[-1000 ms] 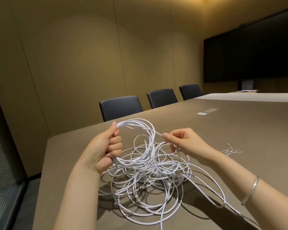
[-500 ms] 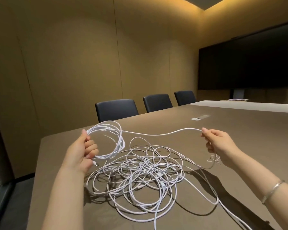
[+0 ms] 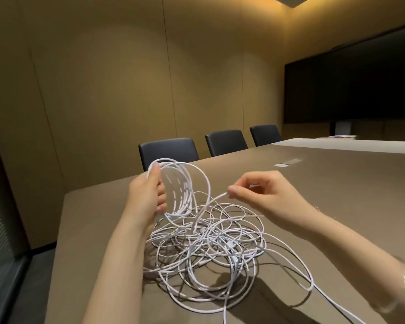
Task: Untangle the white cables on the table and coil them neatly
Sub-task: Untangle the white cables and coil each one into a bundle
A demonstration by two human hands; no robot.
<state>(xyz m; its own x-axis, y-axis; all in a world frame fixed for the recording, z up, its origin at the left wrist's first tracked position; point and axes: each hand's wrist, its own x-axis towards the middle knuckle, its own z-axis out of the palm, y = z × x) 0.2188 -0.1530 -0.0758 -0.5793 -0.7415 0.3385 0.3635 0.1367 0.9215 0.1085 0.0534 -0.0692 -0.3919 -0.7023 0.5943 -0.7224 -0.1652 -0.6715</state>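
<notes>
Left hand (image 3: 147, 195) grips coil (image 3: 180, 190), right hand (image 3: 264, 195) pinches strand (image 3: 211, 202)

Right hand (image 3: 262, 195) drawn back in from the far right toward the left hand (image 3: 147, 195), pinched white cable strand (image 3: 211, 202) now slack and short instead of stretched wide, held coil (image 3: 180, 190) raised higher, camera view tilted up

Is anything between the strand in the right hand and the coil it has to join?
Nothing solid. The right hand pinches a strand beside the coil in the left hand. The strand's lower end runs into the tangle.
</notes>
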